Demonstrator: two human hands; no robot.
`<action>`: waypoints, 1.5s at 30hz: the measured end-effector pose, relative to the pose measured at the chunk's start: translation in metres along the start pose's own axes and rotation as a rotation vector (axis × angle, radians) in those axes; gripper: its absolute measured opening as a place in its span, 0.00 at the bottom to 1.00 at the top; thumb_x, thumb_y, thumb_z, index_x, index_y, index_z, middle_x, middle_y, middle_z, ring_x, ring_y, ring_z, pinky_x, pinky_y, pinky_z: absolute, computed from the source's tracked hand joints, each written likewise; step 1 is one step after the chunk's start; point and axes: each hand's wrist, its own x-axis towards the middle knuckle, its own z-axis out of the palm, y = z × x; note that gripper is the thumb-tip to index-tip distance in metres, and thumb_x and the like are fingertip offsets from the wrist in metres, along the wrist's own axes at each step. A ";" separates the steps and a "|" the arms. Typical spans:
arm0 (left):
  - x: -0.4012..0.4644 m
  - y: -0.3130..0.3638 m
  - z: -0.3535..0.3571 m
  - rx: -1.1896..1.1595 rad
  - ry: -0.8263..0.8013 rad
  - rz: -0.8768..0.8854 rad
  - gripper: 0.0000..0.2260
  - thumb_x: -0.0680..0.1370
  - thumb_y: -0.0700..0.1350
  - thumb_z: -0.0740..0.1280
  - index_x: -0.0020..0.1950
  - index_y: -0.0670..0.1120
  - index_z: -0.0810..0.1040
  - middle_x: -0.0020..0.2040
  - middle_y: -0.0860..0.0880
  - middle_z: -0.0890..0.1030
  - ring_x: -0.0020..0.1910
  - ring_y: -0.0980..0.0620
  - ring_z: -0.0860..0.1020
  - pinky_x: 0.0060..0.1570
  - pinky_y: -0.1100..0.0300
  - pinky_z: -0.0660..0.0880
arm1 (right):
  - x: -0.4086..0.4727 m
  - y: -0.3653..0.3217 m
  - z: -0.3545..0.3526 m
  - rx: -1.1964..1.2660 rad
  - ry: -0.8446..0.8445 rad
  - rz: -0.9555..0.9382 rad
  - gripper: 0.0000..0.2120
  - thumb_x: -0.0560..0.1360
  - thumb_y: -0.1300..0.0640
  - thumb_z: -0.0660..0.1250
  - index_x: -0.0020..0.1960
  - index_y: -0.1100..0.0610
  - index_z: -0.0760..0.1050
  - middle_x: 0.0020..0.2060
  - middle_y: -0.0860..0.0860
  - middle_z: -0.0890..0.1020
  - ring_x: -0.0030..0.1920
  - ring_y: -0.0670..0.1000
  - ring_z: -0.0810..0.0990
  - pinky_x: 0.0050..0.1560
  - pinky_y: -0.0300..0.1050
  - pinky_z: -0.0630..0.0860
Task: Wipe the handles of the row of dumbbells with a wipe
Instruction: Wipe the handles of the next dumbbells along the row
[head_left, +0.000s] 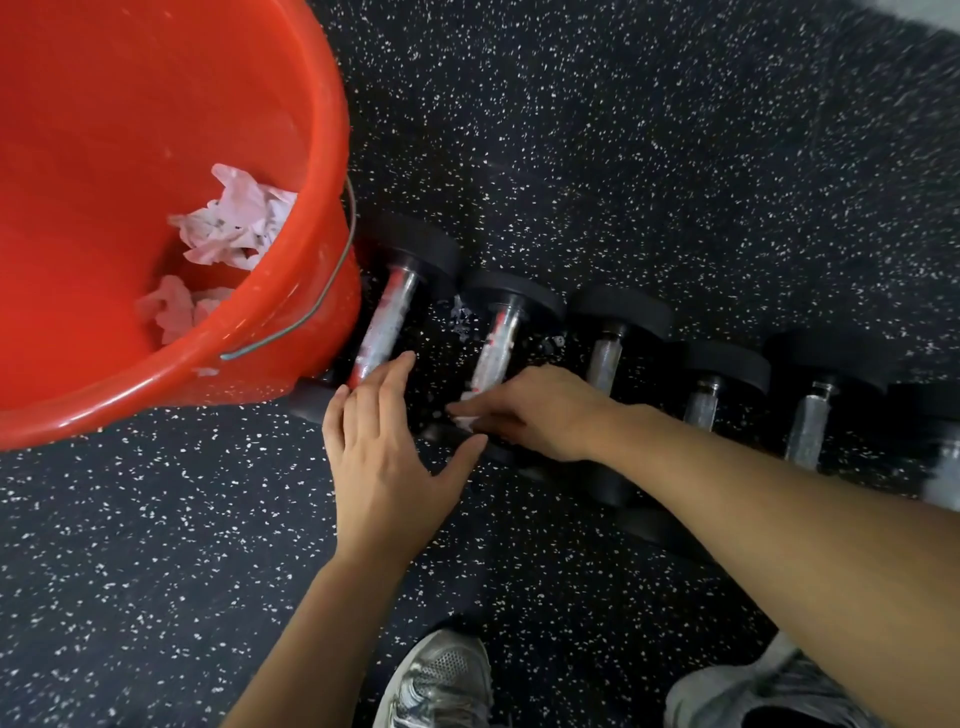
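Several black dumbbells with metal handles lie in a row on the speckled floor. The first dumbbell (387, 317) lies against the bucket, the second dumbbell (496, 345) to its right; both handles carry white and red smears. My left hand (387, 447) is spread flat, fingers apart, fingertips at the near end of the first handle. My right hand (535, 410) reaches across to the near end of the second handle, fingers pinched on a small white wipe (465, 415). Further dumbbells (605, 353) continue to the right.
A big red bucket (317, 171) with a wire bail stands at the left, touching the first dumbbell; crumpled used wipes (236, 221) lie inside. White scraps (462, 319) lie between the first two dumbbells. My two shoes (441, 680) show at the bottom edge.
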 end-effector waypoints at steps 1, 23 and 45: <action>0.000 0.003 0.000 -0.009 0.004 0.009 0.42 0.73 0.65 0.72 0.78 0.44 0.64 0.72 0.46 0.74 0.73 0.45 0.71 0.78 0.44 0.57 | -0.006 0.001 -0.002 0.111 0.059 0.014 0.18 0.83 0.43 0.59 0.73 0.34 0.70 0.61 0.40 0.84 0.57 0.46 0.84 0.59 0.49 0.79; -0.004 0.060 0.043 0.057 -0.175 0.205 0.48 0.69 0.76 0.68 0.79 0.45 0.66 0.73 0.48 0.74 0.73 0.46 0.71 0.80 0.50 0.53 | -0.062 0.093 0.014 0.072 0.413 0.395 0.18 0.84 0.43 0.56 0.72 0.36 0.71 0.62 0.47 0.84 0.61 0.53 0.83 0.57 0.51 0.80; -0.007 0.059 0.048 0.057 -0.130 0.212 0.49 0.68 0.76 0.70 0.77 0.43 0.70 0.72 0.45 0.76 0.70 0.44 0.74 0.74 0.47 0.59 | -0.090 0.073 0.028 0.202 -0.008 0.192 0.17 0.82 0.41 0.58 0.70 0.35 0.73 0.66 0.41 0.81 0.66 0.46 0.79 0.68 0.50 0.74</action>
